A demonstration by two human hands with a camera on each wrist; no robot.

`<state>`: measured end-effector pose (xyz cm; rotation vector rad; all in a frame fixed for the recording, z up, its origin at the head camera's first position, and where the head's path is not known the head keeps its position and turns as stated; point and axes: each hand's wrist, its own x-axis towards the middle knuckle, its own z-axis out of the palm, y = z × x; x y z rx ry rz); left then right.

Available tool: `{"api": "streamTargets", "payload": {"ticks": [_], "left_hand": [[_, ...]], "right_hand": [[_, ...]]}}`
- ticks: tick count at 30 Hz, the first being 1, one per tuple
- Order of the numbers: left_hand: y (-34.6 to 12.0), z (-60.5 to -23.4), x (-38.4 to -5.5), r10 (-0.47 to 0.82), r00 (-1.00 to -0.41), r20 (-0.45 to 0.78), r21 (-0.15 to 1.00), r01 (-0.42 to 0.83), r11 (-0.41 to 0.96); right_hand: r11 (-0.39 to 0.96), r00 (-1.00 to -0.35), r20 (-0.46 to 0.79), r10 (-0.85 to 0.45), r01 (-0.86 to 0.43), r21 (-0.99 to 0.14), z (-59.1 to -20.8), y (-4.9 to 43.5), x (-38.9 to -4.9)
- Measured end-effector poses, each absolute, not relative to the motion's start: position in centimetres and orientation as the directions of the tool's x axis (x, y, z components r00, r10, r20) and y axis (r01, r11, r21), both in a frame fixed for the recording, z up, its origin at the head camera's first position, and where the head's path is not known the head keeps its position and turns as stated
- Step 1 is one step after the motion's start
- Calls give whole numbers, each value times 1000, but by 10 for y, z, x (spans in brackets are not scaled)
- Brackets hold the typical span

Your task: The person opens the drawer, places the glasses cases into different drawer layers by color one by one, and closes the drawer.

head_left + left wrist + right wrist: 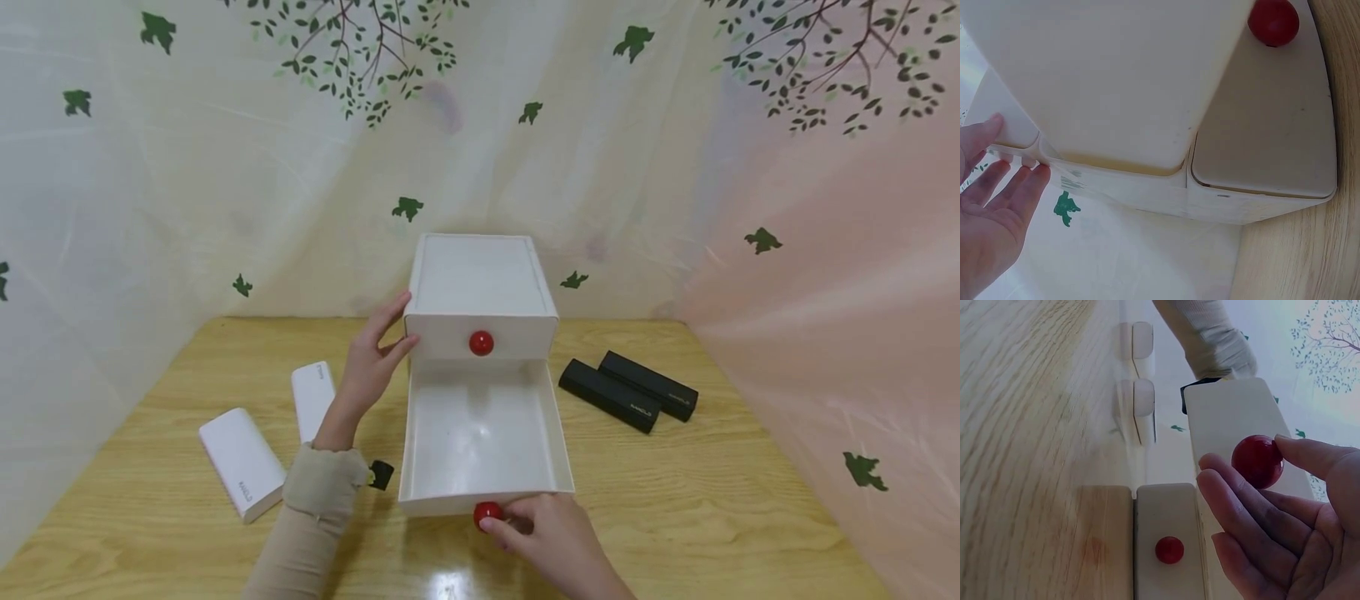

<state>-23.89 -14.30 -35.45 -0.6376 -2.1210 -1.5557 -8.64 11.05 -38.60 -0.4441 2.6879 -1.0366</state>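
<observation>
A small white drawer chest point(480, 275) stands on the wooden table, with red ball knobs on its drawers. Its middle drawer point(480, 433) is pulled far out, and the inside shows bare white. My right hand point(558, 533) pinches that drawer's red knob point(1258, 462) between thumb and fingers. At the chest's upper left side rests my left hand point(367, 362), thumb at the front edge and fairly straight fingers along the side wall. Below the pulled drawer, the bottom drawer point(1266, 119) is closed, as is the top drawer point(442, 336).
Two white power banks point(243, 462) lie left of the chest, one partly hidden behind the left forearm. On the right, two black oblong packs point(611, 396) lie side by side. A leaf-printed curtain point(480, 150) hangs behind the table.
</observation>
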Motion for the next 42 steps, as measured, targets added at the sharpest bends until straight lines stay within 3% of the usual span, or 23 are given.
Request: {"api": "streamTargets", "payload": {"ticks": [20, 29, 42], "left_hand": [[-141, -354, -238, 107, -813, 572, 773, 578, 263], [-142, -354, -238, 105, -828, 551, 786, 557, 269], [-142, -355, -237, 80, -825, 559, 782, 557, 278]], "right_hand": [[700, -925, -95, -369, -209, -683, -388, 121, -86], [672, -936, -156, -315, -104, -734, -387, 143, -84], [631, -947, -152, -284, -65, -773, -389, 173, -83]]}}
